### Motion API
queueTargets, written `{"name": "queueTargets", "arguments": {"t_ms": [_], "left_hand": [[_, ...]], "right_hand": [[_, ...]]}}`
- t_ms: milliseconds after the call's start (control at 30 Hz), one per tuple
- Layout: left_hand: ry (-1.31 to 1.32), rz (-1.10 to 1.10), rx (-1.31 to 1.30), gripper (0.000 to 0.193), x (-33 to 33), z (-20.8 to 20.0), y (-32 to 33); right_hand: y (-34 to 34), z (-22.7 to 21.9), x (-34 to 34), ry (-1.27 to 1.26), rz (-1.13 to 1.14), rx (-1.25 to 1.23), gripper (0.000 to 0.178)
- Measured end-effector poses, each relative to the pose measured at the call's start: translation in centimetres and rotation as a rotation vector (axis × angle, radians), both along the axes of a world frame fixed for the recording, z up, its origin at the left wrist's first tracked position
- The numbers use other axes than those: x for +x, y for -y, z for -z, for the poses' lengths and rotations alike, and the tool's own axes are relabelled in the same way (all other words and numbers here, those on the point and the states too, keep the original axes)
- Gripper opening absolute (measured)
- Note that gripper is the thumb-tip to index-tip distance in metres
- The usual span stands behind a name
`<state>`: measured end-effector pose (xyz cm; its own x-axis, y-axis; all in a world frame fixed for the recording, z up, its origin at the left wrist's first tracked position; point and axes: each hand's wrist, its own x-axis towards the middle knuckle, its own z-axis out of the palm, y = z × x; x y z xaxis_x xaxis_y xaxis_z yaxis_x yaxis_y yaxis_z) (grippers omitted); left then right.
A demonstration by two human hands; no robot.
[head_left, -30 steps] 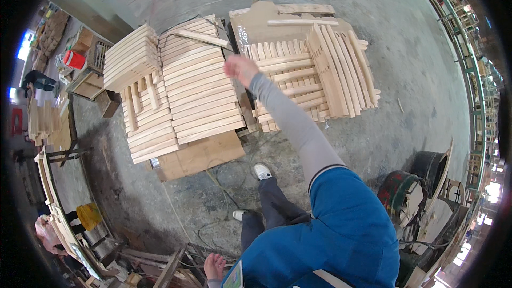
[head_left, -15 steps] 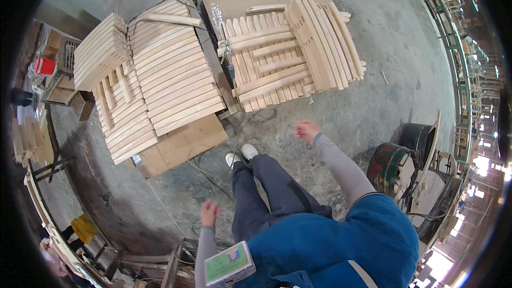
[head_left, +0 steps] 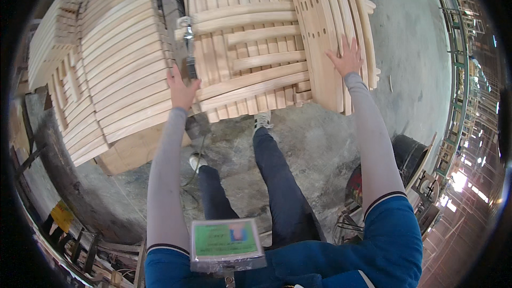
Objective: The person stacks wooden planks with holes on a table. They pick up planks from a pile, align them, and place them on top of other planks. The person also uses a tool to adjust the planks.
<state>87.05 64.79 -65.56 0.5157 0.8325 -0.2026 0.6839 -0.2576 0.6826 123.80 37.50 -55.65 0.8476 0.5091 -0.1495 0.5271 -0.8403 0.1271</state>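
Note:
My right hand (head_left: 348, 57), fingers spread, is over a stack of wide pale wooden boards (head_left: 321, 48) with small slots in them. I cannot tell whether it presses on them. My left hand (head_left: 182, 89) is open too, thumb apart, near the gap between two wood stacks. Beside its fingers stands a slim metal tool (head_left: 189, 45) with a dark lower end. Right of that hand lie long rounded wooden rails (head_left: 256, 81), set crosswise over a layer of slats (head_left: 213, 56). Both hands are without anything in their grip.
To the left is a big stack of wooden slats (head_left: 122, 58) on cardboard (head_left: 136, 146), with a thicker pile of boards (head_left: 52, 40) on top. A black drum (head_left: 409, 157) stands at right. A dark hose (head_left: 200, 154) lies on the concrete floor near my feet.
I have stepped toward the stacks, one foot ahead of the other. Both hands have reached forward, the right one over the slotted boards and the left one to the gap between stacks.

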Motion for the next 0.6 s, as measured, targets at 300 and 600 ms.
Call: {"name": "queueTargets", "arguments": {"t_ms": [300,600], "left_hand": [[-0.289,-0.104,0.077,0.080,9.9,8.8,-7.1],[-0.150,0.158,-0.456,0.048,4.6,-1.6,2.3]], "right_hand": [[-0.1,4.9,1.9,0.090,0.005,0.167,0.077],[-0.3,5.1,1.8,0.134,-0.027,0.211,0.076]]}}
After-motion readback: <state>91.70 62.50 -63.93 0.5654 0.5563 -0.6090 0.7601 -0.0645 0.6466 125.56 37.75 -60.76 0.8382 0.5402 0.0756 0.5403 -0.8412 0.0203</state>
